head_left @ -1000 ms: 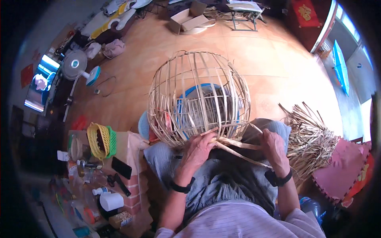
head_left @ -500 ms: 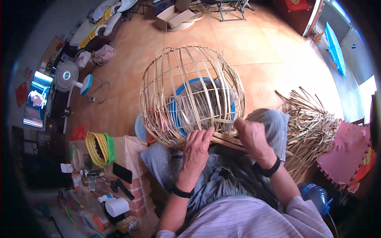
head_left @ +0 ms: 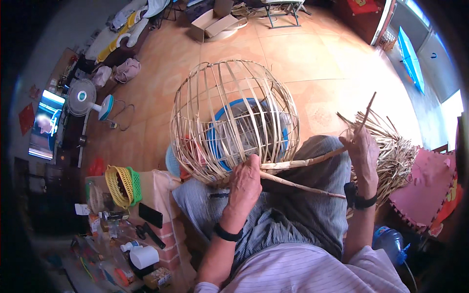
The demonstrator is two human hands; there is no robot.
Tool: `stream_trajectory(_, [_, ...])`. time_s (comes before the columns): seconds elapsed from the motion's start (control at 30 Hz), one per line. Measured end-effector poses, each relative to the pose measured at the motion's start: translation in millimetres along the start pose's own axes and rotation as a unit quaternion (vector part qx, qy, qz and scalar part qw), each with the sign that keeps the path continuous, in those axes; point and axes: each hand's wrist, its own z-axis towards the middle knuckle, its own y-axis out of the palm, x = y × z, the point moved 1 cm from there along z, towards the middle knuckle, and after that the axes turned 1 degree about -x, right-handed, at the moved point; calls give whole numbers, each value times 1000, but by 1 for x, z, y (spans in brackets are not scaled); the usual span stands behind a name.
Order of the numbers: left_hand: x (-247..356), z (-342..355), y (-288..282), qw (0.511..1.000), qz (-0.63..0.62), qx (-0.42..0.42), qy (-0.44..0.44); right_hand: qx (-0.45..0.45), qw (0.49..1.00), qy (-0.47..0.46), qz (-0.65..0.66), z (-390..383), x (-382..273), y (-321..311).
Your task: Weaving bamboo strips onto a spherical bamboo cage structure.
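An open woven basket frame (head_left: 232,83) of pale strips rests before my knees, with a blue-rimmed tub (head_left: 212,136) showing through it. My left hand (head_left: 245,186) is closed on the basket's near edge, where strips cross. My right hand (head_left: 360,151) is raised at the right, fingers closed round a long pale strip (head_left: 312,161) that runs from that edge. A second, thinner strip (head_left: 303,188) lies slanting over my right thigh. Beside that leg lies a heap of dried strips (head_left: 400,156).
Left: a low covered table (head_left: 168,244) with yellow (head_left: 119,185) and green baskets, a black phone (head_left: 150,215) and scissors; behind, a fan (head_left: 80,97) and screen (head_left: 46,124). Back: cardboard box (head_left: 215,24), folding stand. Right: blue umbrella (head_left: 410,61), pink mat (head_left: 422,185), water jug (head_left: 388,244).
My right hand has moved up and rightward from the basket's edge, drawing the strip out with it. My left hand stays at the edge, slightly shifted.
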Motion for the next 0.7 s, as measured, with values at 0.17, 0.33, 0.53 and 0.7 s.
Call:
stream_trajectory(0.17, [-9,-4,13,996,-83,13,-18,-232,965,97,77,6,-20,-50])
stream_trajectory(0.33, [-16,-9,19,992,-98,69,-29,-309,901,-195,234,-7,-81,-28])
stream_trajectory(0.53, [6,0,23,984,-146,98,-16,-225,871,-179,399,-47,-154,39])
stream_trajectory(0.7, [-21,-15,55,971,-173,162,-21,-153,884,-241,371,-61,-172,82])
